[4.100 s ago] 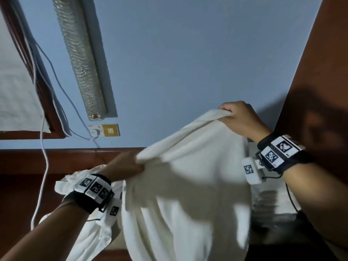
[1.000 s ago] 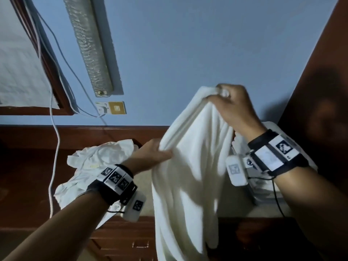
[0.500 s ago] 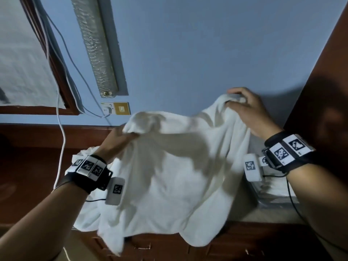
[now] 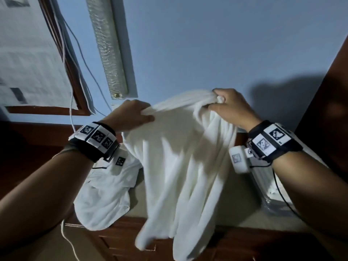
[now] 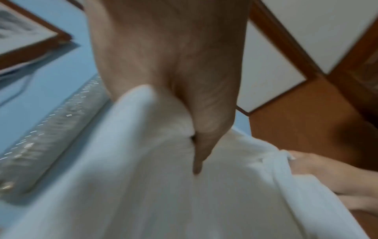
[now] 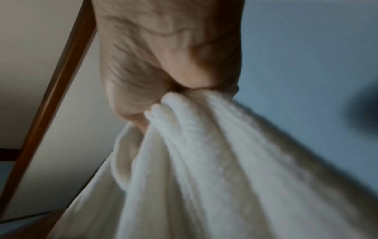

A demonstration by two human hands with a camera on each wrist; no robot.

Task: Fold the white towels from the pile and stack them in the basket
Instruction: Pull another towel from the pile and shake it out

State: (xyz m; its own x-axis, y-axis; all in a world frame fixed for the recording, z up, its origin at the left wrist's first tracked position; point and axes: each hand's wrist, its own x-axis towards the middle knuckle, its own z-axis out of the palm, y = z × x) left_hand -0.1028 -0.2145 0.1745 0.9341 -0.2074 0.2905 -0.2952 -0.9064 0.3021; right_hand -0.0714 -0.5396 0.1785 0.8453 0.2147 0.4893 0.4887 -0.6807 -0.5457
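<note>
I hold a white towel (image 4: 184, 166) up in the air in front of the blue wall. My left hand (image 4: 131, 115) pinches its top edge at the left; the left wrist view shows the thumb lying over the towel (image 5: 163, 186). My right hand (image 4: 226, 106) grips a bunched corner at the right, and the towel (image 6: 204, 161) fans out from that fist (image 6: 169, 72). The cloth hangs in long folds past the counter's front edge. The pile of white towels (image 4: 105, 189) lies on the counter below my left wrist. The basket (image 4: 273, 196) sits at the right, mostly hidden by my right arm.
A wooden counter with drawers (image 4: 122, 240) runs below. A white cable (image 4: 70, 113) hangs down the wall at the left, beside a framed picture (image 4: 28, 53) and a silvery duct (image 4: 107, 46). Dark wooden panelling (image 4: 329, 91) closes the right side.
My hands have come closer together, and the left has risen level with the right. The towel, spread wide half a second ago, now hangs narrower in long folds.
</note>
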